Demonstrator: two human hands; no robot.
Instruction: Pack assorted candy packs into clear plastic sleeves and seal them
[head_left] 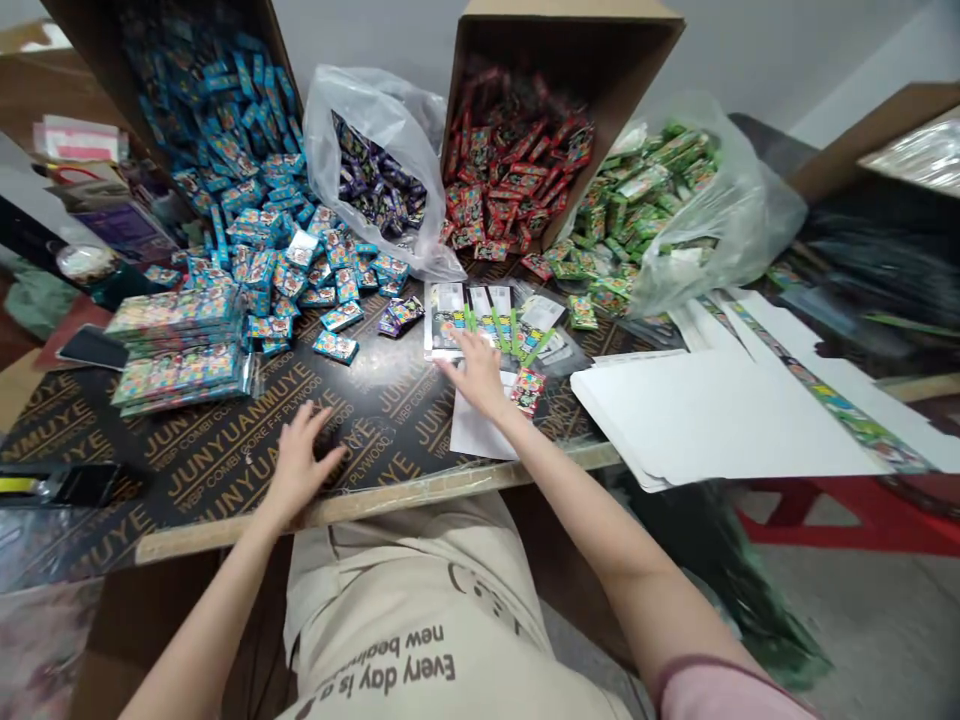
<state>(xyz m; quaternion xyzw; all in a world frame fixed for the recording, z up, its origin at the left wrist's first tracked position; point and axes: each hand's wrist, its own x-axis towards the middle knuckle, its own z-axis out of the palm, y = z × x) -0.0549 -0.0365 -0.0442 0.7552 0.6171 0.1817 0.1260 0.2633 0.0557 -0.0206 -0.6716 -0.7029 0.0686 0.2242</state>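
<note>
My left hand rests near the table's front edge with its fingers apart and nothing in it. My right hand reaches over a spread of printed plastic sleeves, its fingers stretched out at their lower edge. Whether the fingertips press on a sleeve I cannot make out. Below that hand lies a white sheet, and a small red packet sits just right of the wrist. To the left of the sleeves are a purple packet and a loose blue packet.
Blue packets spill from a carton at the left. Behind are a bag of purple packets, a carton of red packets and a bag of green packets. Stacked filled packs stand left; white card sheets overhang the right edge.
</note>
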